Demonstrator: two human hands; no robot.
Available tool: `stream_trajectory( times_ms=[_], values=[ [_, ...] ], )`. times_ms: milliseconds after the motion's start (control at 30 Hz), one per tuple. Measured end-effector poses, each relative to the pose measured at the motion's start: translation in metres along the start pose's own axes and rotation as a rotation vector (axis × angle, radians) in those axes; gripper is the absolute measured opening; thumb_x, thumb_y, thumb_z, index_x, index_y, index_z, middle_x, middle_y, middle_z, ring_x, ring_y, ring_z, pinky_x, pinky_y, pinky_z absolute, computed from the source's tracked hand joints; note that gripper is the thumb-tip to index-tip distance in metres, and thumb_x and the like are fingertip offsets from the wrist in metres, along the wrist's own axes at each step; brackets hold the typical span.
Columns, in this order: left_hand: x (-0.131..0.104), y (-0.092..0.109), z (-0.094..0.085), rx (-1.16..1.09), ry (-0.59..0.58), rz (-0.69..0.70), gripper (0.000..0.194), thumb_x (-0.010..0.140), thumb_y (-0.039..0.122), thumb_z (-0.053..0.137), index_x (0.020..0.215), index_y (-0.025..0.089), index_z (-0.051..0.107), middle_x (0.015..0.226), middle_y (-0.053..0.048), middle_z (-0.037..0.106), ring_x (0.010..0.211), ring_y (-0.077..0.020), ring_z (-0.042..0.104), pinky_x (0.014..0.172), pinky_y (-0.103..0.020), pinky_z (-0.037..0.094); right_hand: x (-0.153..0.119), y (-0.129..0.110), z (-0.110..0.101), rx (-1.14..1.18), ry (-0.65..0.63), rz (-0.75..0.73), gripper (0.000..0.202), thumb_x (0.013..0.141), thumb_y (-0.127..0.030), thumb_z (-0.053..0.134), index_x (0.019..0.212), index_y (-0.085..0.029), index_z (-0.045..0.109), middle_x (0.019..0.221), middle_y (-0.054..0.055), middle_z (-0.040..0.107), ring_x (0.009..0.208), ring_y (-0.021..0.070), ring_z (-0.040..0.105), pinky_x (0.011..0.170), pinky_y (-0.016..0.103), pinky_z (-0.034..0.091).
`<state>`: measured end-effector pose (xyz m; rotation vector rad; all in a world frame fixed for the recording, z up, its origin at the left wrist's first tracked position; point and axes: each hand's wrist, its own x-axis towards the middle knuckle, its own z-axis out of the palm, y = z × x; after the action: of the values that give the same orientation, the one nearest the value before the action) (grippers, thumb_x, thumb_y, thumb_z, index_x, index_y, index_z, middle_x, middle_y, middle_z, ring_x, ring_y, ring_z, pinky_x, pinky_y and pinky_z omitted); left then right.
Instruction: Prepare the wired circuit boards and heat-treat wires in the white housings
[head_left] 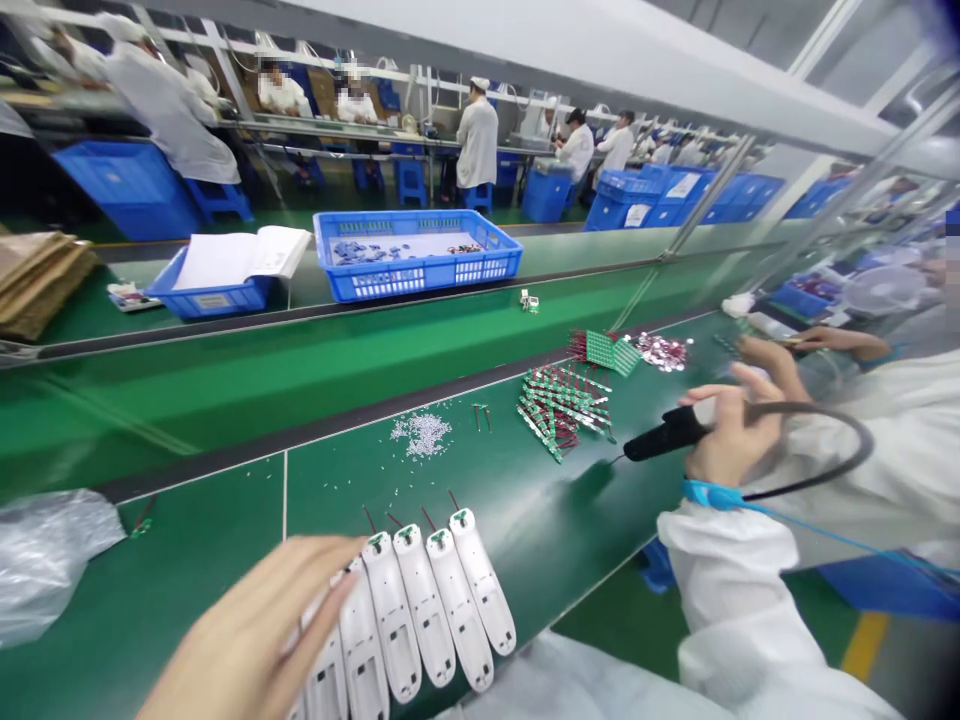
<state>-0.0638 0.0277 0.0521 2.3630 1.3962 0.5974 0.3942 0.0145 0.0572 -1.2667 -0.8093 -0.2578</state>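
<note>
My left hand [259,630] lies over the left end of a row of white plastic housings [431,610], its fingers together on or around something I cannot make out. Small green boards with dark red wires sit at the housings' upper ends. At the right, my right hand [731,430], with a blue wrist strap, is wrapped round a black electric screwdriver [664,435], its thin tip pointing left above the green table. A pile of tiny silvery screws [424,435] lies beyond the housings. Green circuit strips with red wires [562,405] are heaped near the screwdriver tip.
A blue basket [427,275] of small parts and a blue tray [214,295] with papers stand on the far shelf. A clear plastic bag [52,560] lies at the left. Another person's hands [776,365] work close by at the right. Shiny round parts [664,350] lie beyond the strips.
</note>
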Motion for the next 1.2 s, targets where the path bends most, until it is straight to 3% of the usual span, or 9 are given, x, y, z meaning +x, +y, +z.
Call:
stream_trajectory(
  times_ms=[100,167,267,400,600,767,933,1067,1200],
  values=[
    [0.055,0.048,0.020,0.057,-0.425,0.299,0.039,0.091,0.039,0.031,0.112,0.029,0.063,0.114,-0.004,0.063,0.105,-0.0235,0.056,0.092,-0.038,0.046,-0.016,0.020,0.008,0.025,-0.117,0.160,0.043,0.069,-0.037,0.067,0.103,-0.012,0.057,0.069,0.001,0.061,0.058,0.0150,0.060,0.064,0.033,0.051],
    [0.086,0.072,0.045,0.137,-0.545,0.493,0.036,0.091,0.026,0.034,0.117,0.023,0.058,0.121,-0.006,0.059,0.111,-0.0235,0.052,0.094,-0.040,0.043,-0.020,0.035,0.009,-0.026,-0.108,0.251,0.043,0.063,-0.037,0.071,0.096,-0.012,0.060,0.066,0.000,0.060,0.056,0.0144,0.058,0.060,0.031,0.051],
    [0.116,0.093,0.093,0.227,-0.673,0.701,0.030,0.086,0.024,0.047,0.114,0.018,0.058,0.122,-0.011,0.057,0.113,-0.0248,0.050,0.092,-0.037,0.043,-0.010,0.057,0.005,-0.081,-0.014,0.442,0.039,0.063,-0.038,0.072,0.091,-0.014,0.059,0.063,-0.002,0.060,0.046,0.0104,0.052,0.044,0.024,0.046],
    [0.144,0.112,0.153,0.222,-0.790,0.701,0.034,0.083,0.028,0.053,0.115,0.016,0.058,0.120,-0.013,0.056,0.112,-0.0269,0.049,0.089,-0.037,0.043,0.002,0.085,-0.003,-0.114,-0.155,0.861,0.032,0.058,-0.028,0.077,0.079,-0.014,0.057,0.062,0.002,0.063,0.040,0.0124,0.054,0.033,0.023,0.044],
    [0.174,0.140,0.200,0.136,-0.775,0.638,0.041,0.083,0.043,0.052,0.118,0.022,0.057,0.121,-0.006,0.054,0.112,-0.0215,0.048,0.092,-0.031,0.041,-0.019,0.117,0.013,-0.173,-0.133,1.017,0.025,0.059,-0.022,0.074,0.072,-0.016,0.054,0.045,-0.002,0.054,0.041,0.0192,0.058,0.030,0.026,0.046],
    [0.178,0.146,0.209,0.153,-0.709,0.568,0.047,0.079,0.043,0.056,0.121,0.021,0.053,0.138,-0.009,0.039,0.128,-0.0284,0.032,0.102,-0.043,0.033,-0.029,0.116,0.038,-0.100,-0.174,1.059,0.025,0.061,-0.028,0.073,0.073,-0.015,0.057,0.052,0.002,0.059,0.050,0.0208,0.062,0.039,0.028,0.051],
    [0.182,0.129,0.198,0.202,-0.701,0.502,0.051,0.077,0.038,0.058,0.123,0.017,0.051,0.141,-0.015,0.035,0.129,-0.0311,0.032,0.101,-0.046,0.035,-0.043,0.104,0.059,-0.024,-0.203,1.059,0.029,0.061,-0.033,0.073,0.076,-0.014,0.058,0.056,0.004,0.060,0.055,0.0239,0.065,0.045,0.032,0.053],
    [0.187,0.115,0.176,0.203,-0.731,0.480,0.047,0.077,0.035,0.058,0.119,0.017,0.054,0.137,-0.015,0.042,0.125,-0.0311,0.039,0.096,-0.044,0.040,-0.054,0.094,0.065,0.028,-0.218,1.068,0.033,0.057,-0.034,0.076,0.076,-0.018,0.056,0.056,0.005,0.061,0.057,0.0275,0.066,0.044,0.035,0.054],
    [0.191,0.084,0.134,0.102,-0.773,0.494,0.040,0.080,0.038,0.056,0.115,0.020,0.059,0.122,-0.008,0.059,0.112,-0.0224,0.054,0.095,-0.031,0.041,-0.055,0.078,0.046,0.025,-0.158,1.008,0.040,0.055,-0.032,0.076,0.084,-0.021,0.050,0.062,-0.001,0.060,0.055,0.0225,0.066,0.041,0.030,0.054]
  ],
)
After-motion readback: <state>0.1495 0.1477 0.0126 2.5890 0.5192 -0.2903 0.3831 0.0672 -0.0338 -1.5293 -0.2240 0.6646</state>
